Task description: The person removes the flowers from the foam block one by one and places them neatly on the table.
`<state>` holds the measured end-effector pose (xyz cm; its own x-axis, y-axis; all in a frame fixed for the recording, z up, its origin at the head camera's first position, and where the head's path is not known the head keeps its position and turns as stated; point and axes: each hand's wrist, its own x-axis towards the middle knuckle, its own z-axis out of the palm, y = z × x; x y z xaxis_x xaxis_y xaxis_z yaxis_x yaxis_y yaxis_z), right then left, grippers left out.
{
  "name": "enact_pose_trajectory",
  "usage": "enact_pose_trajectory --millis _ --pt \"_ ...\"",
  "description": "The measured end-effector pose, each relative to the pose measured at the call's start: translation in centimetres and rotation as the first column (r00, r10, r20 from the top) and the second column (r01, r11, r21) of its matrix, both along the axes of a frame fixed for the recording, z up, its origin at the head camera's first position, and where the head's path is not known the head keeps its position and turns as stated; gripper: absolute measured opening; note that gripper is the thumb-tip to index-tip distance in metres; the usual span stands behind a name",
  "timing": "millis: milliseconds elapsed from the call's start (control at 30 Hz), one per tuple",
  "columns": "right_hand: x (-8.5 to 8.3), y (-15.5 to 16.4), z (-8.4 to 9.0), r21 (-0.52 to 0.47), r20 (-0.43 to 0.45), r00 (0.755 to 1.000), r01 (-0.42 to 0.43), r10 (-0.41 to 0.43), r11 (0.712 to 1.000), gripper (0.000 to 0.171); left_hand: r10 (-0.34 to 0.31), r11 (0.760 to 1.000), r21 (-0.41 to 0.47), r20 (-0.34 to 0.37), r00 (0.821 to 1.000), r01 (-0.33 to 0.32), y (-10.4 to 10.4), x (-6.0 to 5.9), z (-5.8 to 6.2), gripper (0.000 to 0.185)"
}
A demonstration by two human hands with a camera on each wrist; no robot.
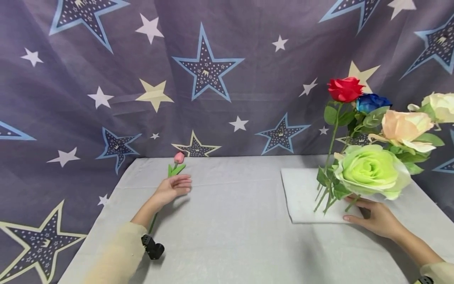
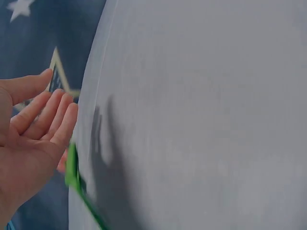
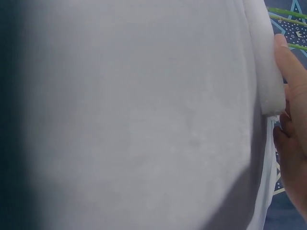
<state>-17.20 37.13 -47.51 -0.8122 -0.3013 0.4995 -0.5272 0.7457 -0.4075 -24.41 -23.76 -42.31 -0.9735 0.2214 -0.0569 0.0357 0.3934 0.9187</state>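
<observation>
In the head view, a pink tulip (image 1: 179, 157) with green leaves lies at the table's left. My left hand (image 1: 172, 189) is over its stem, fingers extended and apart from the thumb; the left wrist view shows the palm (image 2: 33, 158) holding nothing beside the green leaf (image 2: 73, 167). On the right, my right hand (image 1: 377, 219) holds the right end of a white foam board (image 1: 303, 197), thumb on top; the flowers partly hide its fingers. Upright in the board are a red rose (image 1: 345, 89), a blue rose (image 1: 371, 103), a peach rose (image 1: 406, 126) and a large light-green rose (image 1: 370, 171).
A cream-white flower (image 1: 440, 106) stands at the far right. The pale cloth-covered table (image 1: 230, 221) meets a dark curtain (image 1: 244, 90) with printed stars at the back. A black wrist device (image 1: 153, 247) sits by the left sleeve (image 1: 118, 248).
</observation>
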Motion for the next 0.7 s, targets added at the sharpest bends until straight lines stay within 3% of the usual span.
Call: enact_pose_trajectory --millis 200,400,700 --pt "0.0 0.0 0.2 0.019 0.009 1.000 0.018 -0.018 1.000 0.051 -0.132 0.990 0.042 -0.054 0.990 0.134 4.2 0.0 0.5 0.053" --pt "0.1 -0.1 0.5 0.045 0.024 0.999 0.044 -0.045 0.998 0.051 -0.214 0.975 0.036 -0.094 0.972 0.219 8.6 0.3 1.0 0.050" --pt "0.2 -0.3 0.5 0.060 0.011 0.999 0.046 -0.047 0.997 0.050 -0.325 0.937 0.093 -0.127 0.937 0.338 14.4 0.5 0.6 0.047"
